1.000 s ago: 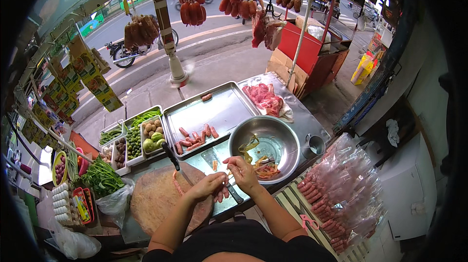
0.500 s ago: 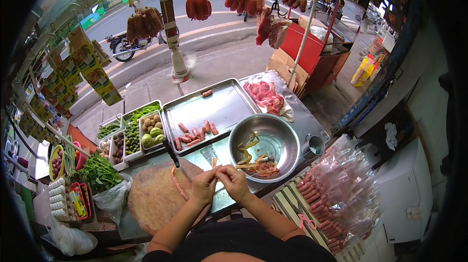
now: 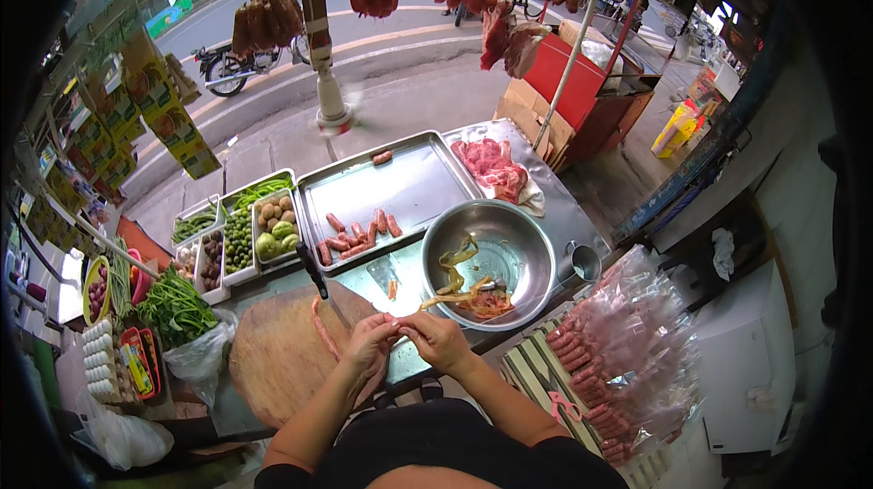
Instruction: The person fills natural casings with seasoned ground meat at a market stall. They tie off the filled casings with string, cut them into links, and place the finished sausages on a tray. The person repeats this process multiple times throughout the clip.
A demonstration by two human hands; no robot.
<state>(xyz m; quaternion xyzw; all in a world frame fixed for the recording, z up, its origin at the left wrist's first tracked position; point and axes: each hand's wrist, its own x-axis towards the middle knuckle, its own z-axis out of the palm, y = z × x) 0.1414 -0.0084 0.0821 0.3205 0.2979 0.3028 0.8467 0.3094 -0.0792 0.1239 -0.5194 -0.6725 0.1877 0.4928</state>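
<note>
Over the right edge of the round wooden chopping board [image 3: 273, 357], my left hand [image 3: 367, 343] and my right hand [image 3: 436, 343] meet with fingertips pinched together. What they pinch is small and hidden by the fingers. A thin raw sausage [image 3: 323, 330] lies on the board, its lower end close to my left wrist. A black-handled knife [image 3: 312, 271] points its blade toward my left hand. Beyond my right hand is a steel bowl [image 3: 542, 293] holding yellowish casing [image 3: 457, 257] and reddish scraps; one strand of casing hangs over its near rim.
Several short sausages [image 3: 350, 241] lie in a metal tray [image 3: 409, 171]. Vegetable bins [image 3: 238, 251] stand to the left, eggs [image 3: 100, 357] nearer. Raw meat [image 3: 491, 168] and a metal cup [image 3: 586, 262] flank the bowl. Bagged sausages [image 3: 591, 380] and pink scissors [image 3: 564, 405] are at right.
My joined hands have shifted slightly left and down in the picture, still pinched together. The whole view has moved a little. Street traffic behind has moved.
</note>
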